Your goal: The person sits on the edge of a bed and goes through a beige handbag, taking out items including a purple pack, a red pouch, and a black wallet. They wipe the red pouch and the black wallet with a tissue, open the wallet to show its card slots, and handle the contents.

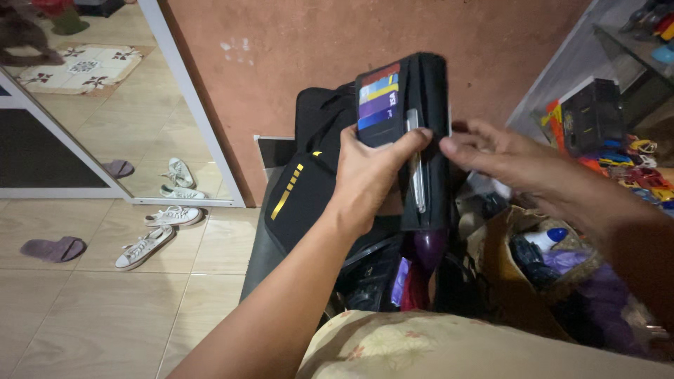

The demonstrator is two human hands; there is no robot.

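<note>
- The left hand [365, 175] holds a black wallet [407, 133] upright and open, above a black bag with yellow stripes [302, 186]; its fingers are clamped on the wallet, thumb across the inner fold beside a silver pen [416, 168] clipped at the spine.
- Coloured cards [379, 98] sit stacked in the slots of the left flap.
- The right hand [505, 158] touches the wallet's right edge with extended fingertips, loose and grasping nothing.
- To do this well, I judge the left thumb should keep the fold spread, so the right fingers enter one pocket cleanly without dislodging the pen.
- White sneakers [158, 231] lie on the tiled floor [84, 316].
</note>
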